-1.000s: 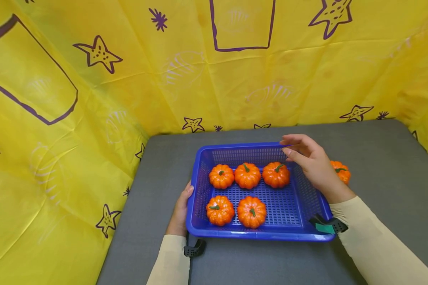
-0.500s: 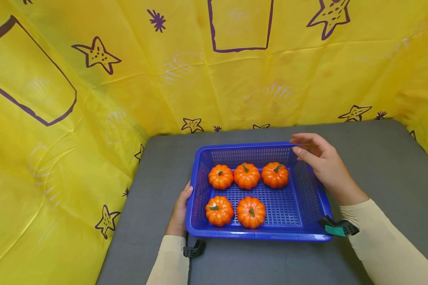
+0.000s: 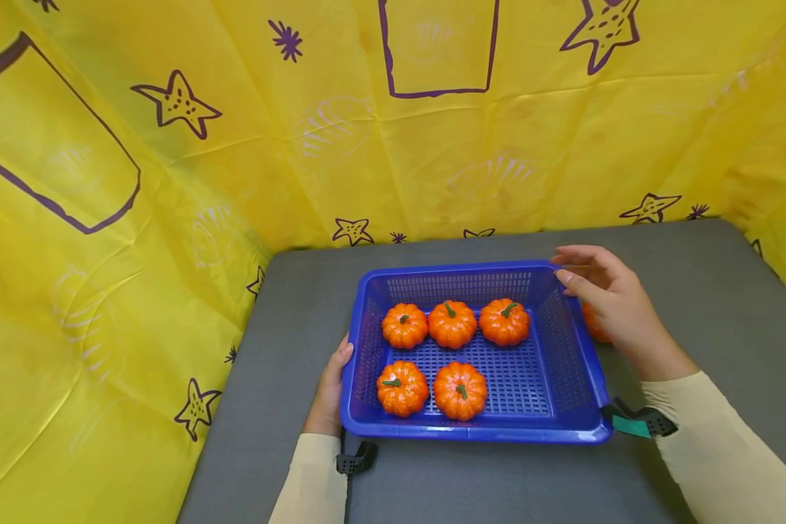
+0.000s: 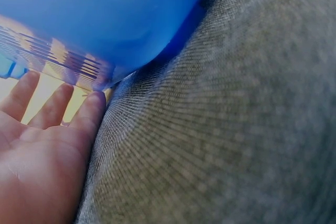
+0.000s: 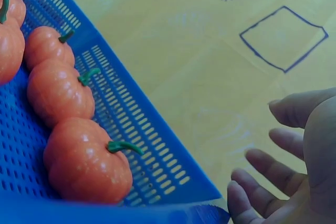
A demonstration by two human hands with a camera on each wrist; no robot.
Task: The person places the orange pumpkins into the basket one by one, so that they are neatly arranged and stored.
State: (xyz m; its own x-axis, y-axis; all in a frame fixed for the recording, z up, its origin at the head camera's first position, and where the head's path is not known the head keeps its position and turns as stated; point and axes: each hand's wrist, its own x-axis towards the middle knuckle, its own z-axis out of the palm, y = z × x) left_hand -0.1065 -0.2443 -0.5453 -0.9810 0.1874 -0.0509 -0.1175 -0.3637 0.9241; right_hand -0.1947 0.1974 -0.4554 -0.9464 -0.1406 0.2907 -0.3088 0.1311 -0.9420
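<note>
A blue plastic basket [image 3: 469,434] with slotted walls holds several small orange pumpkins with green stems. Three stand along its back wall, among them the right-hand pumpkin [image 3: 504,322]; two lie in front, including one pumpkin [image 3: 461,391] near the middle. My left hand [image 3: 330,382] rests against the basket's left side, thumb at the rim. In the left wrist view, its extended fingers [image 4: 52,103] touch the slotted wall. My right hand [image 3: 605,291] hovers by the back right corner, fingers spread and loosely bent, holding nothing. Another pumpkin [image 3: 592,324] outside the basket is partly hidden behind it.
The basket stands on a grey cloth-covered table [image 3: 282,327]. Yellow fabric [image 3: 432,160] with purple star drawings encloses the back and sides. A black wrist strap [image 3: 356,460] is on the left sleeve, and a black strap with green tape [image 3: 632,426] on the right.
My right hand has moved rightward from over the basket's back right part to its right rim, uncovering that corner. The left hand, basket and pumpkins inside stay put.
</note>
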